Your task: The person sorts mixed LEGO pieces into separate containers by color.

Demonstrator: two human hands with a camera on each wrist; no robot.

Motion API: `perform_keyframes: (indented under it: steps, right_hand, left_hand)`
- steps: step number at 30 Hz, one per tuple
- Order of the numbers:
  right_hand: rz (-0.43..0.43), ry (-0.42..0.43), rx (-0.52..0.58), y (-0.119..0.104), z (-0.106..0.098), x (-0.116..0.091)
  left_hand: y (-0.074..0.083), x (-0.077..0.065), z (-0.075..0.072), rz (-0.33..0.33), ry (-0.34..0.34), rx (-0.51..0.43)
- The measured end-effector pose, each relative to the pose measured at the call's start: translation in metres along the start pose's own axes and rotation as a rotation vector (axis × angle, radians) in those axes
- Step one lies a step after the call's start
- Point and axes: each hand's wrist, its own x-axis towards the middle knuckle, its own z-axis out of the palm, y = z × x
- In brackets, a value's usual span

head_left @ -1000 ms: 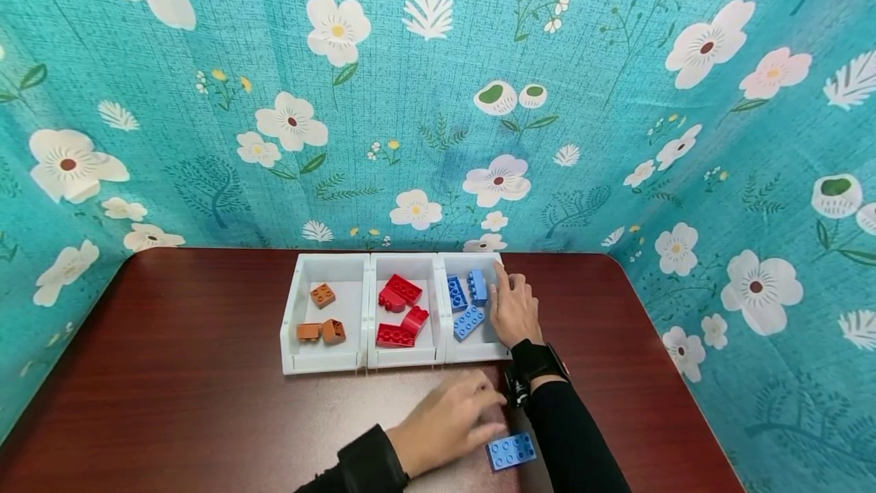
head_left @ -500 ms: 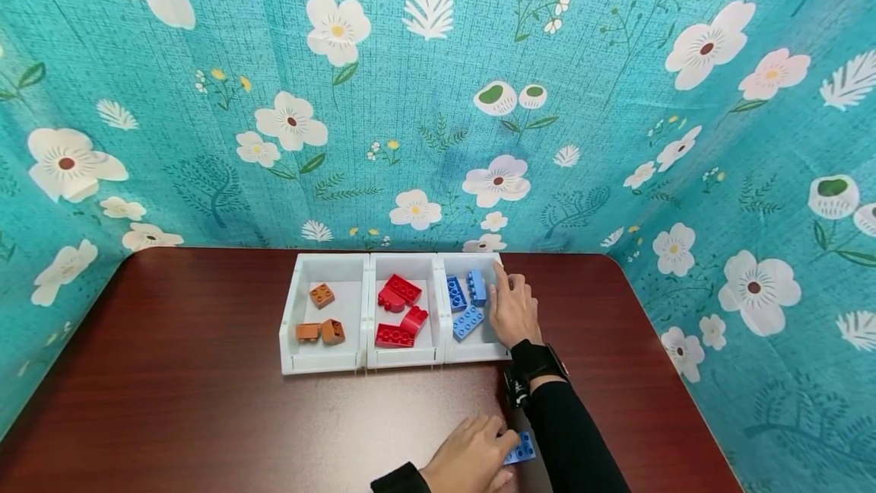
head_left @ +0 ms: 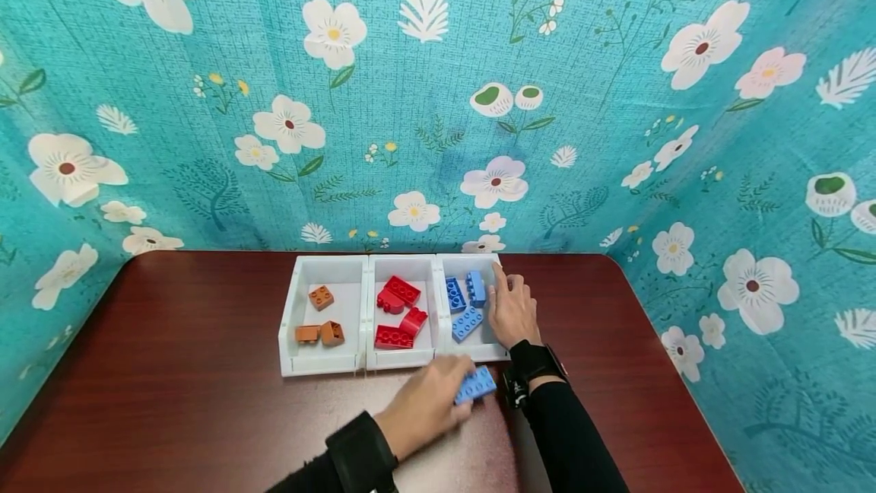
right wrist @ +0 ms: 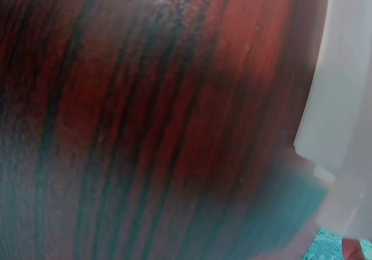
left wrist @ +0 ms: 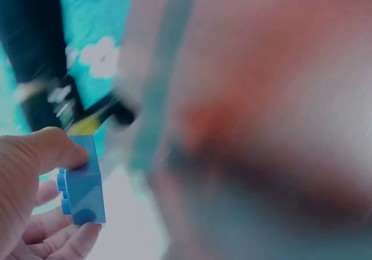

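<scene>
In the head view, my left hand (head_left: 426, 404) holds a blue toy building brick (head_left: 475, 385) above the table, just in front of the bins. The left wrist view shows that brick (left wrist: 85, 184) pinched between thumb and fingers, studs toward the palm. My right hand (head_left: 513, 312) grips the right wall of the right white bin (head_left: 494, 350), its fingers bent over the rim. Several blue bricks (head_left: 468, 323) lie inside this bin. Only the bin's pale plastic (right wrist: 343, 68) and the tabletop show in the right wrist view; the hand is out of frame there.
Joined to the right bin are a middle bin (head_left: 405, 358) with several red bricks (head_left: 393, 337) and a left bin (head_left: 322, 365) with orange bricks (head_left: 332, 333). They stand on a dark wooden table (head_left: 171, 371) near its back edge, before a turquoise floral curtain (head_left: 383, 135).
My left hand reached down to the blue brick at the table's front, took hold of it and lifted it forward toward the bins. My right hand stayed at the right bin.
</scene>
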Motion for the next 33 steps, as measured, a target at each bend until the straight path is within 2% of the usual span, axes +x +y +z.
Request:
perform_keyframes:
  steps: [4,9,14,18,24,29,33]
  right_hand:
    - [-0.006,0.010,-0.006,0.000,0.001,0.000]
    - [0.000,0.001,-0.010,-0.001,0.001,0.001]
    - [0.003,-0.012,-0.022,0.000,0.000,0.001]
    - [-0.007,-0.010,-0.024,0.001,0.001,0.002]
    - [-0.010,0.002,-0.016,0.002,0.001,0.001]
    - [0.015,-0.008,0.014,-0.001,0.000,0.000]
    - [0.009,-0.001,0.036,-0.001,0.000,0.000]
  left_hand:
    - [-0.012,0.026,-0.034,-0.070,0.073,-0.041]
    - [-0.015,0.058,-0.069,-0.167,0.171,-0.072]
    - [-0.010,0.080,-0.090,-0.173,0.283,-0.102]
    - [-0.004,0.090,-0.097,-0.168,0.319,-0.121]
    - [0.003,0.099,-0.097,-0.174,0.307,-0.113]
    - [-0.001,0.095,-0.093,-0.198,0.270,-0.054]
    - [-0.007,0.089,-0.094,-0.202,0.315,-0.048]
